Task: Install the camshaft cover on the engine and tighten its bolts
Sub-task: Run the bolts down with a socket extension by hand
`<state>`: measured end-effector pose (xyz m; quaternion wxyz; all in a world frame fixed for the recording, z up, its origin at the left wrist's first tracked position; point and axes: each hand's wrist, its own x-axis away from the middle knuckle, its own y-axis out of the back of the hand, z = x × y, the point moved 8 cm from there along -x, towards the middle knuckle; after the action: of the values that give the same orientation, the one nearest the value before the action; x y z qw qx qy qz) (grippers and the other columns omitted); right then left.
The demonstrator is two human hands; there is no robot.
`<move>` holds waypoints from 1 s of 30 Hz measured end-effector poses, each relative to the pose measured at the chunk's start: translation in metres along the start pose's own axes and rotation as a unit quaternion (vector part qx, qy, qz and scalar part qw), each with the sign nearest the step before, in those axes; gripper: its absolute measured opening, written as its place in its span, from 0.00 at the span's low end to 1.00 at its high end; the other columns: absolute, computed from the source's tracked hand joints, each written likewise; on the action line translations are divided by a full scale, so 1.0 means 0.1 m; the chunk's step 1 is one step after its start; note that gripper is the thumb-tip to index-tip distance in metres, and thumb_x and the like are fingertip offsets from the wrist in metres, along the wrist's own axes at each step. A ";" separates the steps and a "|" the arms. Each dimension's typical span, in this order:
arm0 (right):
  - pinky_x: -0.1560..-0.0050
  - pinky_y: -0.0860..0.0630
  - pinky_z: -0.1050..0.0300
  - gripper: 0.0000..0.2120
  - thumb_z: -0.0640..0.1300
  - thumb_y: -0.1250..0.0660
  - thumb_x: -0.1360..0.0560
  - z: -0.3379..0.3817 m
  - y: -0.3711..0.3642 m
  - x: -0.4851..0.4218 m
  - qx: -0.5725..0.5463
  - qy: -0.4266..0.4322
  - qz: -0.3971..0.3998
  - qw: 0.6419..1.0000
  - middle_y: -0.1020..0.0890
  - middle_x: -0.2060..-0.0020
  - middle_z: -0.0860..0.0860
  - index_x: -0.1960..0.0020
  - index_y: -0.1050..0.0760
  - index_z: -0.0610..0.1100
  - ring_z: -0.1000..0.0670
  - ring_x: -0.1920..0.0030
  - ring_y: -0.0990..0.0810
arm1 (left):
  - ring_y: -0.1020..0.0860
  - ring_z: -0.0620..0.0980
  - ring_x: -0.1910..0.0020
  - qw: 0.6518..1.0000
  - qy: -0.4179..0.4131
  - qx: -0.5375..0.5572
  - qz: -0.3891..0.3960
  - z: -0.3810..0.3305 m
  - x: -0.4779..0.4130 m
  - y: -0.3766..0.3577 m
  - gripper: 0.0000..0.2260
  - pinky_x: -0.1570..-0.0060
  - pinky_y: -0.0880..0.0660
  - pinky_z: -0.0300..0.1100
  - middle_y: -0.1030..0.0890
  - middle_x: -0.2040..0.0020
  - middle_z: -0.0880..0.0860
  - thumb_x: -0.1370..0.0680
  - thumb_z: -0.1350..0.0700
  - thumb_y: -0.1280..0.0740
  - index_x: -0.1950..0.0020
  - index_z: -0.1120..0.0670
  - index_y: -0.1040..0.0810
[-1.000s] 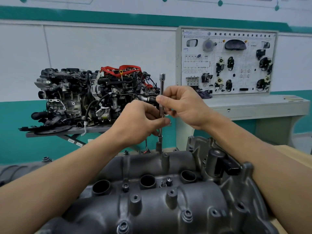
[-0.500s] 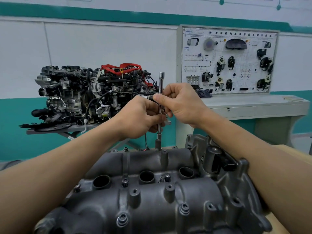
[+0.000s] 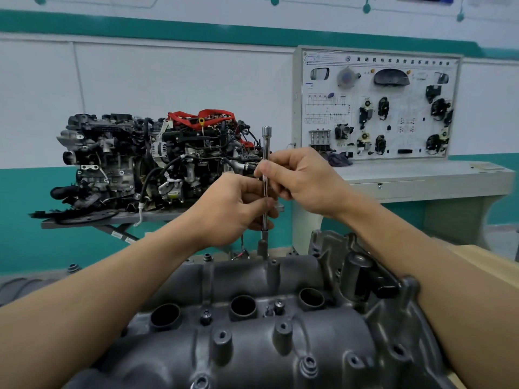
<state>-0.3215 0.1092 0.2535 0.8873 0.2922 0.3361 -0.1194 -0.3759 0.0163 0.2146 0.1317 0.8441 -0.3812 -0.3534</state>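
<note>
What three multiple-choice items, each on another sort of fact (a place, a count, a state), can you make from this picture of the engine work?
1. Where does the lower end of the socket driver stand?
A) in a round well
B) at the far edge of the camshaft cover
C) in the air, touching nothing

2. How many large round wells show in the cover?
A) one
B) six
C) three

3. Which hands hold the driver?
A) both the left hand and the right hand
B) the right only
C) neither

Answers: 1 B, its socket sits on a boss at the far rim. 2 C, three dark openings lie in a row. 3 A, the fingers of both hands pinch the shaft.
</note>
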 end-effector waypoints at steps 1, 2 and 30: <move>0.71 0.34 0.57 0.13 0.41 0.36 0.18 0.01 0.01 -0.01 0.012 0.005 -0.004 1.000 0.27 0.72 0.43 0.55 0.21 0.32 0.47 0.72 0.32 | 0.15 0.48 0.64 1.000 -0.002 0.007 -0.001 0.00 0.00 0.00 0.06 0.63 0.20 0.36 0.14 0.56 0.60 0.19 0.64 0.34 0.50 0.60 0.18; 0.71 0.32 0.56 0.14 0.41 0.36 0.19 0.01 0.01 -0.02 0.023 0.010 -0.005 1.000 0.25 0.73 0.45 0.55 0.22 0.30 0.47 0.72 0.30 | 0.15 0.48 0.64 1.000 -0.004 0.012 0.000 0.00 0.00 0.00 0.06 0.62 0.20 0.36 0.14 0.56 0.61 0.19 0.64 0.34 0.50 0.60 0.18; 0.68 0.29 0.52 0.21 0.45 0.36 0.19 0.65 0.23 -0.09 0.143 -0.041 -0.056 0.987 0.26 0.71 0.41 0.61 0.27 0.28 0.50 0.72 0.29 | 0.17 0.50 0.65 0.997 0.029 0.064 -0.032 -0.39 0.10 0.01 0.09 0.64 0.20 0.41 0.17 0.62 0.55 0.17 0.59 0.38 0.55 0.58 0.21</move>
<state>-0.2847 0.0887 0.3084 0.8415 0.3918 0.2943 -0.2276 -0.3445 0.0061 0.2384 0.0768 0.8725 -0.3720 -0.3072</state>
